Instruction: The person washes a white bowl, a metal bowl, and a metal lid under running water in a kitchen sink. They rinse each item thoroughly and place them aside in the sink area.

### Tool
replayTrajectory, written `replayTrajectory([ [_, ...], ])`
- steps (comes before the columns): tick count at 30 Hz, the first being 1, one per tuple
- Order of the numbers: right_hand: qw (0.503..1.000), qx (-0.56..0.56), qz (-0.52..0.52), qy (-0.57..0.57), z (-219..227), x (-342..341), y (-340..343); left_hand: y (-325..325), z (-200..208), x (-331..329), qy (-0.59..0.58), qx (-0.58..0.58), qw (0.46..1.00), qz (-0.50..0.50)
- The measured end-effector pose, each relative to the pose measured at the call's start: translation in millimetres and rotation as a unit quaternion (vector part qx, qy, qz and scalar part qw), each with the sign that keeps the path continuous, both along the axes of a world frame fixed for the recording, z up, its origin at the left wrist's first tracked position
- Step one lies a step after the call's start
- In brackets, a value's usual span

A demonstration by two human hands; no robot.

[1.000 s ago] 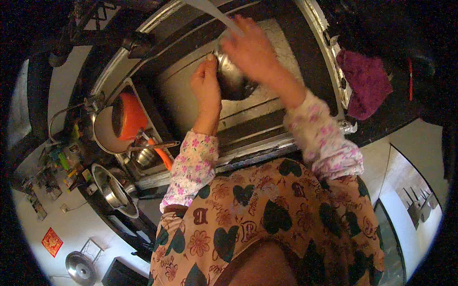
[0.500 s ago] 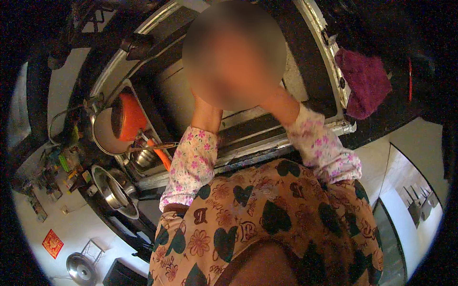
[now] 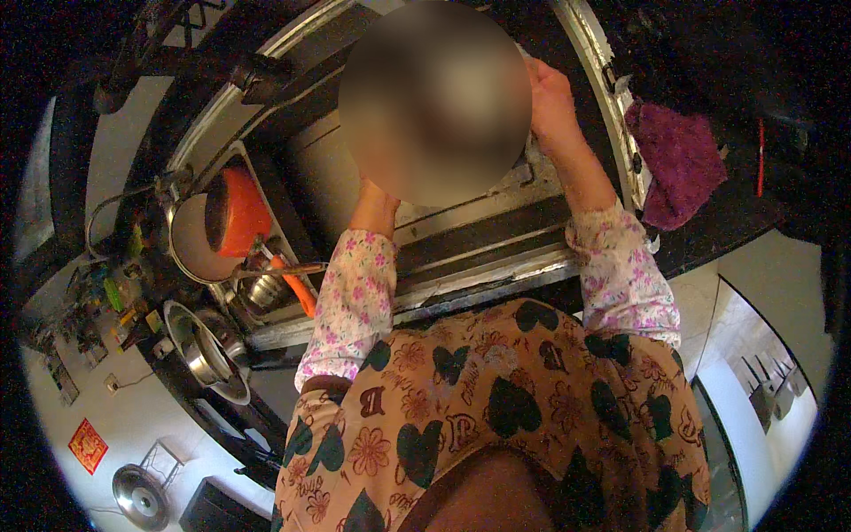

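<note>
A round blur covers most of what is in front of me. Of my left hand (image 3: 379,191), only the wrist and heel show clearly; its fingers are hidden in the blur. To the right, my right hand (image 3: 553,99) is bent inward at the blur's edge, its fingers curled toward a pale edge I cannot identify. Both hands are over a dark-framed recess with a pale bottom (image 3: 315,168). Floral sleeves in white and pink (image 3: 350,293) cover both forearms.
Left of the recess sit an orange vessel (image 3: 244,213), a pale round pan (image 3: 197,239) and an orange handle (image 3: 297,285). A steel basin (image 3: 206,355) stands nearer me. On the right, a purple cloth (image 3: 678,164) lies beside the silvery frame edge (image 3: 612,106).
My right hand has moved out to the right and away from my left, coming partly out of the blur. A pale shape now shows within the blur. My left forearm has barely shifted.
</note>
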State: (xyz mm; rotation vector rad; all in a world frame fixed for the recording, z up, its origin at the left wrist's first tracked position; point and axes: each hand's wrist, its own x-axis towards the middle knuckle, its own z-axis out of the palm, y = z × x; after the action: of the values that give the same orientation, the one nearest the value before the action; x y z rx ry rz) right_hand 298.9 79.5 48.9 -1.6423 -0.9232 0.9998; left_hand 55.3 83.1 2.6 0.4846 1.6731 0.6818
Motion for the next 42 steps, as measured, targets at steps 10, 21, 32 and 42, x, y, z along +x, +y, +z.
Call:
replayTrajectory([
  [10,0.815,0.209,0.288,-0.458,22,-63,-69,15,19,31,-0.183,0.073,0.975,-0.099],
  [21,0.850,0.047,0.291,-0.436,-4,-27,-29,6,42,19,-0.286,0.069,0.956,-0.015],
  [32,0.870,0.088,0.226,-0.430,-58,-51,-16,6,69,32,-0.170,0.148,0.974,-0.008],
  [42,0.907,0.129,0.097,-0.389,-27,-51,20,-13,66,45,-0.193,0.121,0.973,-0.023],
])
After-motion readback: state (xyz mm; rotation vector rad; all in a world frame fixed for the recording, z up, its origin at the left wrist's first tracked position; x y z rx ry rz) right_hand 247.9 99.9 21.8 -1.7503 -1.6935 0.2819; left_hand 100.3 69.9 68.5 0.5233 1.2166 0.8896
